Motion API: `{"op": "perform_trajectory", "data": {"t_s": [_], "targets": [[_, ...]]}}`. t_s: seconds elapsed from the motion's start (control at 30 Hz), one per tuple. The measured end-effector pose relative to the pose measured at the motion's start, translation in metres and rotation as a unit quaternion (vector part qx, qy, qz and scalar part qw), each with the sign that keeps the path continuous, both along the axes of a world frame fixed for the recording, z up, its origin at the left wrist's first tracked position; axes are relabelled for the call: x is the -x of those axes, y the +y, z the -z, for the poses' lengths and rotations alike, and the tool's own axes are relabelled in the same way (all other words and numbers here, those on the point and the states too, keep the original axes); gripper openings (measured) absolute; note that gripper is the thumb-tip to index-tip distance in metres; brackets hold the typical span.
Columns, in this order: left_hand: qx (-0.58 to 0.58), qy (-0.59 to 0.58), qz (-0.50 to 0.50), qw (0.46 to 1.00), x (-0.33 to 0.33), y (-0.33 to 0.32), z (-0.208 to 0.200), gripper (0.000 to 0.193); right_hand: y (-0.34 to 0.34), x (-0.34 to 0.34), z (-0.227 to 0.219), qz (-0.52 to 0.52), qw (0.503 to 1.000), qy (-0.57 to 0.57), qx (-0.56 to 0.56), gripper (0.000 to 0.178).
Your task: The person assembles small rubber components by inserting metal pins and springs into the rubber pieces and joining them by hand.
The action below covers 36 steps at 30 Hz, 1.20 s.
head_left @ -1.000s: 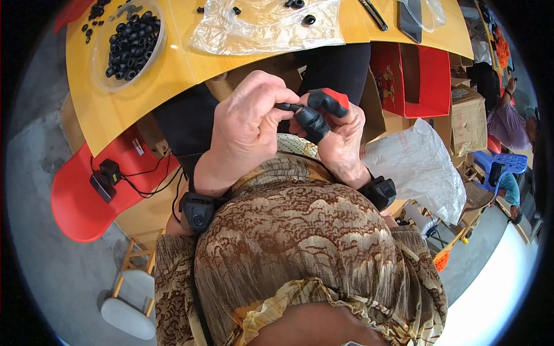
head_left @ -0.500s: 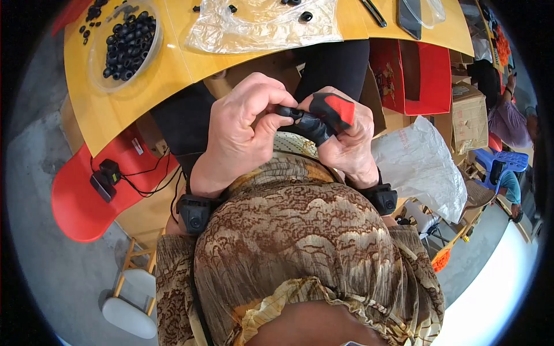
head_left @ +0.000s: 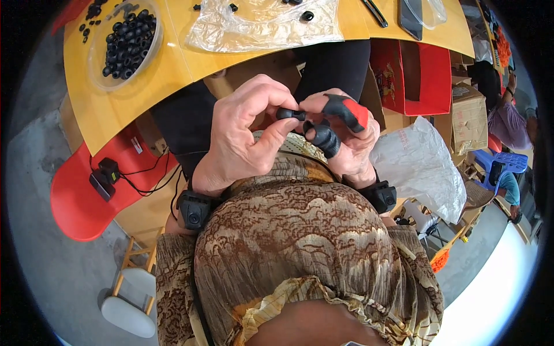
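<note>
The left hand (head_left: 242, 138) is pinching a small black part (head_left: 290, 114) between thumb and fingertips, and the part is hanging in the air short of the table (head_left: 109, 115), in front of the shirt (head_left: 311, 230). The right hand (head_left: 359, 144) is curling close beside the part's end; whether it is gripping anything cannot be told. Because only fingertips are holding something so small and rounded, a slip could be sending it down out of reach, and the thick covers could be dulling the right hand's feel. The thumb cover (head_left: 324, 140) is looking black, ridged and rubbery, the finger cover (head_left: 349, 112) black and red. On the table, a round, clear tub (head_left: 158, 46) is holding stubby black pieces (head_left: 126, 49), some showing holes, and a thin plastic sheet (head_left: 231, 37) is wrinkling and shining.
</note>
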State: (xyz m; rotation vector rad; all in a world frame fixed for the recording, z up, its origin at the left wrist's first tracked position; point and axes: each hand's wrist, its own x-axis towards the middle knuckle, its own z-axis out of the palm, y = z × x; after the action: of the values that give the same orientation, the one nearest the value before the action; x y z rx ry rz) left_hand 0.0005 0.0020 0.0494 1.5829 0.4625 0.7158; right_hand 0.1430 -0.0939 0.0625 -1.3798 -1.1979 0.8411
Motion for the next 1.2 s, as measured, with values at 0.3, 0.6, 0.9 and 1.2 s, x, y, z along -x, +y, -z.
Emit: {"op": "perform_trajectory", "data": {"t_s": [0.3,0.6,0.9,1.2], "targets": [[0.207,-0.094,0.023,0.974,-0.002,-0.009,0.006,0.014,-0.002,0.015,0.010,0.080,0.992,-0.052,-0.084,0.017],[0.087,-0.067,-0.007,0.994,-0.005,-0.009,0.003,0.017,-0.002,0.019,0.020,0.103,0.980,0.144,-0.090,0.017],[0.113,-0.054,0.011,0.992,-0.003,-0.009,0.000,0.016,-0.003,0.017,0.026,0.064,0.953,0.288,-0.074,0.016],[0.183,-0.050,0.014,0.982,-0.004,-0.013,0.001,0.013,-0.003,0.024,0.026,0.088,0.922,0.368,-0.083,0.016]]}}
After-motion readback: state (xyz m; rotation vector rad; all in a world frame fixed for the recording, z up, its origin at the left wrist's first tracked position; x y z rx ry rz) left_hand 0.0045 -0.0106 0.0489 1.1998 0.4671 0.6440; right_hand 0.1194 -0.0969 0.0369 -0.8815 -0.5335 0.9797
